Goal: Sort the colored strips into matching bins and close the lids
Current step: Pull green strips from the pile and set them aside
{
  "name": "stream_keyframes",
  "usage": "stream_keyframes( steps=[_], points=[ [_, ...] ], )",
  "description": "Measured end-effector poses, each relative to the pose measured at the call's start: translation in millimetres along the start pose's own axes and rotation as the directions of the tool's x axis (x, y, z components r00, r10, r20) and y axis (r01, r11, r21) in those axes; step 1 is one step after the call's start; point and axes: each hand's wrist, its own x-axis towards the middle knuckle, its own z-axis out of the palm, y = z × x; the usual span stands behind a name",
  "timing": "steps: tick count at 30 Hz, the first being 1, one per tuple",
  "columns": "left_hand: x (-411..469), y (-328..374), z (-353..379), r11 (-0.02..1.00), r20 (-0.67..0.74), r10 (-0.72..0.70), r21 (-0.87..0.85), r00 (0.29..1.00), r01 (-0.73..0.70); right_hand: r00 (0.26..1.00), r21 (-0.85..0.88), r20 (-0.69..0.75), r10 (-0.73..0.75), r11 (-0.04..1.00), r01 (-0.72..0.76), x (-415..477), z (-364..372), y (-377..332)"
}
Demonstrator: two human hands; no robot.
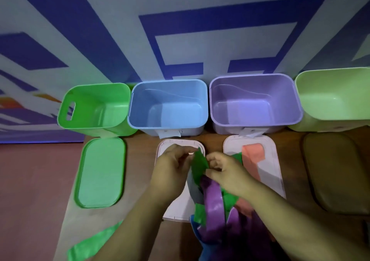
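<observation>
Four open bins stand in a row at the back: bright green bin (pixel 96 108), blue bin (pixel 168 106), purple bin (pixel 254 100) and pale green bin (pixel 332 96). All look empty inside. Between two white lids lies a pile of strips (pixel 216 210) in purple, green, blue and orange. My left hand (pixel 172 168) and my right hand (pixel 226 170) both pinch a dark green strip (pixel 199 164), raised above the pile. An orange strip (pixel 253 158) lies on the right white lid (pixel 274 172).
A green lid (pixel 100 172) lies in front of the bright green bin. A white lid (pixel 176 206) sits under my left hand. A brownish lid (pixel 336 170) lies at the right. One loose green strip (pixel 90 242) rests near the table's front left edge.
</observation>
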Motion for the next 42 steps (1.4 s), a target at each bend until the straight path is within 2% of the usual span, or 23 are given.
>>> stream_keyframes(
  steps=[4,8,10,15,18,26,32,37,42],
  points=[
    [-24.5,4.2,-24.7,0.986,-0.101,-0.092,-0.151,0.991,0.076,0.997,-0.027,-0.018,-0.074,0.997,0.074,-20.1,7.6,-15.7],
    [-46.5,3.1,-48.6,0.983,-0.166,-0.127,-0.152,0.978,0.102,0.992,-0.032,-0.062,-0.108,0.994,0.106,-39.8,12.2,-33.7],
    [-56.1,3.6,-60.4,0.973,-0.176,-0.152,-0.201,0.972,0.116,0.981,-0.052,-0.093,-0.172,0.985,0.167,-46.9,11.3,-46.8],
    [-79.2,16.0,-91.3,0.882,-0.206,-0.234,-0.455,0.950,0.118,0.927,-0.141,-0.088,-0.365,0.926,0.351,-61.9,11.5,-88.4],
    [-93.8,12.4,-106.5,0.840,-0.229,-0.278,-0.528,0.933,0.121,0.919,-0.200,-0.026,-0.394,0.903,0.381,-65.2,23.0,-104.8],
    [-151.9,-56.0,-142.8,0.783,-0.269,-0.472,-0.566,0.840,0.258,0.916,-0.178,0.279,-0.287,0.922,0.343,-71.0,105.0,-112.9],
    [-203.7,-121.6,-159.9,0.711,-0.210,-0.610,-0.571,0.764,0.411,0.890,-0.221,0.421,-0.175,0.932,0.287,-64.0,176.8,-92.1],
    [-233.3,-178.2,-168.2,0.679,-0.208,-0.693,-0.513,0.691,0.526,0.874,-0.319,0.484,-0.047,0.921,0.226,-52.3,225.7,-78.5],
    [-239.5,-210.9,-171.7,0.665,-0.185,-0.715,-0.478,0.674,0.574,0.900,-0.471,0.428,0.081,0.870,0.145,-39.6,262.6,-78.0]
  ],
)
